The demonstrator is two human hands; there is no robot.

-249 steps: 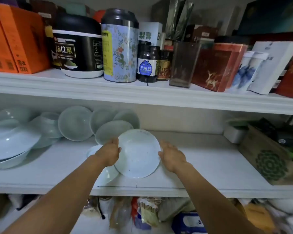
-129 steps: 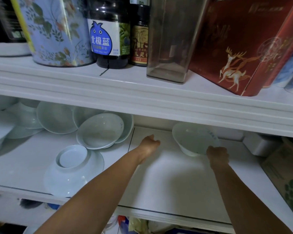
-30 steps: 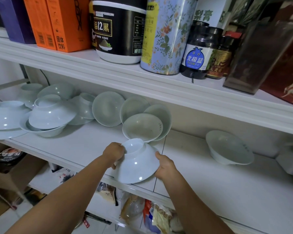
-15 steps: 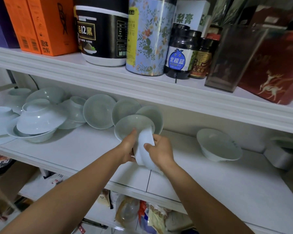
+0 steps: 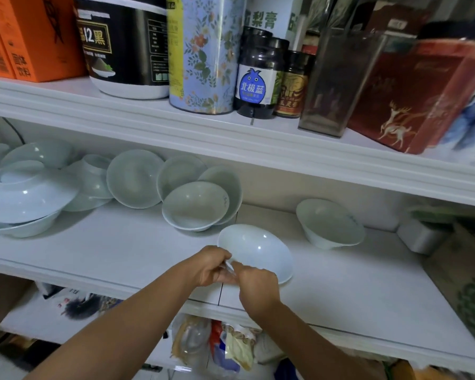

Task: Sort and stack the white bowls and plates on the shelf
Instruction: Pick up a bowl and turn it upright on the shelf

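Gripping the near rim of a tilted white bowl [image 5: 258, 250], the left hand [image 5: 211, 266] and the right hand [image 5: 255, 286] pinch it side by side over the front of the middle shelf [image 5: 121, 250]; whether it touches the board I cannot tell. Behind it leaning bowls [image 5: 195, 205] overlap near the back wall, a single bowl [image 5: 329, 223] stands to the right, and a pile of bowls [image 5: 25, 193] is far left. Above, the upper shelf [image 5: 231, 133] carries a flowered tin [image 5: 203, 56] and a dark jar [image 5: 258, 75].
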